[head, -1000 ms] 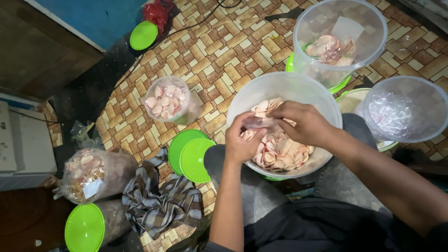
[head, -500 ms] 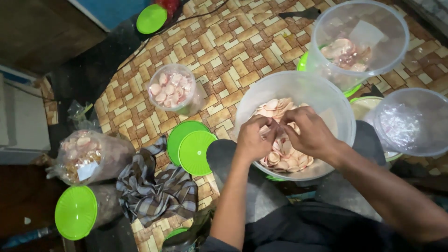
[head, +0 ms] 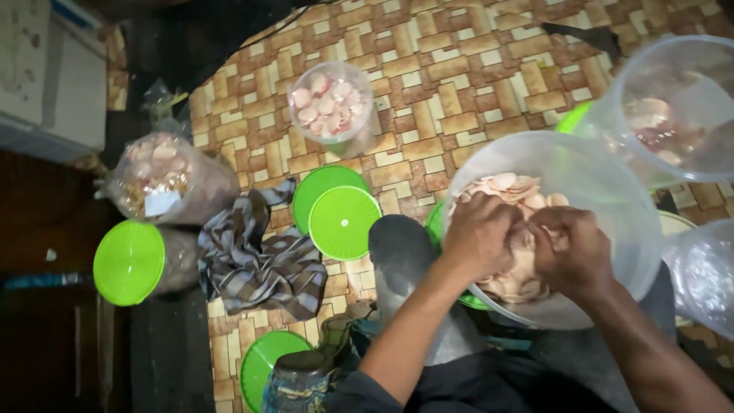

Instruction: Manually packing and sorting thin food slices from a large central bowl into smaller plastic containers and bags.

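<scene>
Head view: we see left hand [head: 480, 235] and right hand [head: 569, 248] both inside big clear tub [head: 612, 191], fingers curled together over pink crackers [head: 511, 191]; exact grip contents hidden, cannot tell. Tub sits in lap, near patterned floor [head: 459, 92]. Left of it: two green lids [head: 336, 214] overlapping, checked cloth [head: 260, 260], small cracker jar [head: 330, 101], bagged crackers [head: 164, 176]. Second tub [head: 673, 99] behind.
</scene>
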